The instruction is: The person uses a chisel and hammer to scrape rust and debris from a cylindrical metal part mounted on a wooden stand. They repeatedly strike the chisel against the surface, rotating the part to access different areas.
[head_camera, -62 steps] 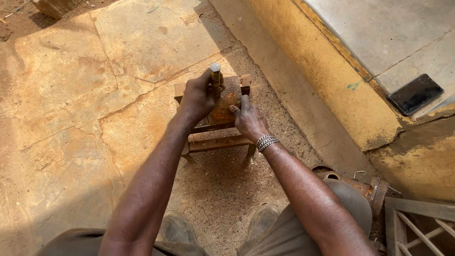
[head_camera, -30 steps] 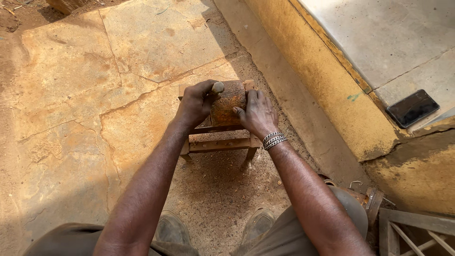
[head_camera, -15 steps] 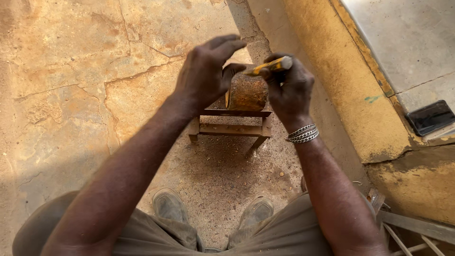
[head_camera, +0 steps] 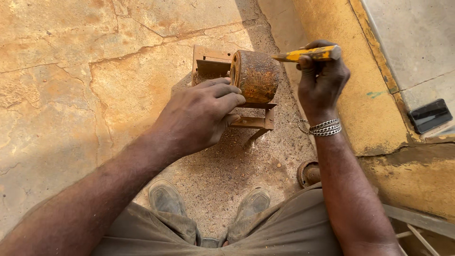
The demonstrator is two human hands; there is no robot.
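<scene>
A rusty brown cylinder [head_camera: 258, 76] lies on its side on a small rusty metal stand [head_camera: 253, 121] on the stone floor. My left hand [head_camera: 199, 116] rests palm down on the stand, its fingertips touching the cylinder's left end. My right hand [head_camera: 322, 78], with metal bracelets at the wrist, is closed around a yellow-handled tool [head_camera: 305, 54] held level just right of the cylinder, its tip pointing left toward it.
Cracked stone paving [head_camera: 85, 85] spreads to the left. A yellow raised kerb [head_camera: 350, 95] runs along the right, with a dark phone [head_camera: 429, 115] lying on the ledge. My two shoes [head_camera: 166, 196] stand on gritty ground below the stand. A round rusty part [head_camera: 309, 173] sits by my right knee.
My left hand has come down from above the cylinder onto the stand. The cylinder is now uncovered. My right hand keeps the yellow tool beside it.
</scene>
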